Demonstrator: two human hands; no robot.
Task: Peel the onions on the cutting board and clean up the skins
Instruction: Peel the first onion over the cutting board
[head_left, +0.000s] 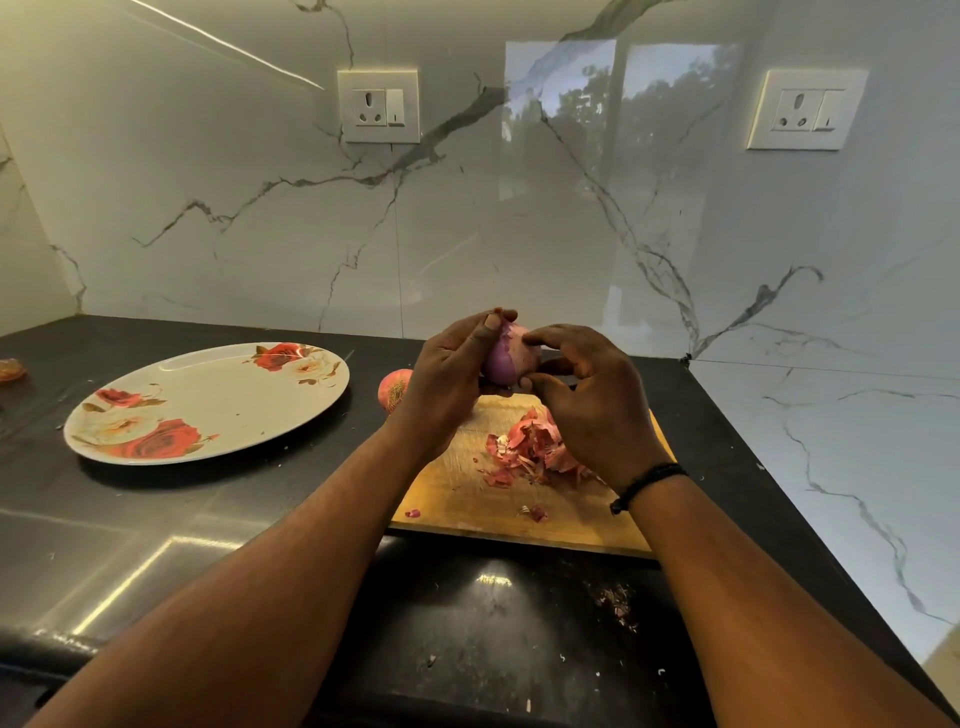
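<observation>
I hold a partly peeled purple onion (503, 357) in the air above the far end of the wooden cutting board (467, 499). My left hand (447, 379) grips it from the left, thumb and fingertips pinching at its top. My right hand (587, 395) curls round its right side, fingertips on the pinkish skin still attached. A heap of red onion skins (524, 449) lies on the board beneath my right hand. A second, unpeeled onion (394, 388) sits at the board's far left corner, partly hidden by my left hand.
A floral plate (208, 402) stands on the black counter left of the board. Skin crumbs (618, 605) dot the counter in front of the board. An orange thing (11, 370) shows at the far left edge. Marble walls close the back and right side.
</observation>
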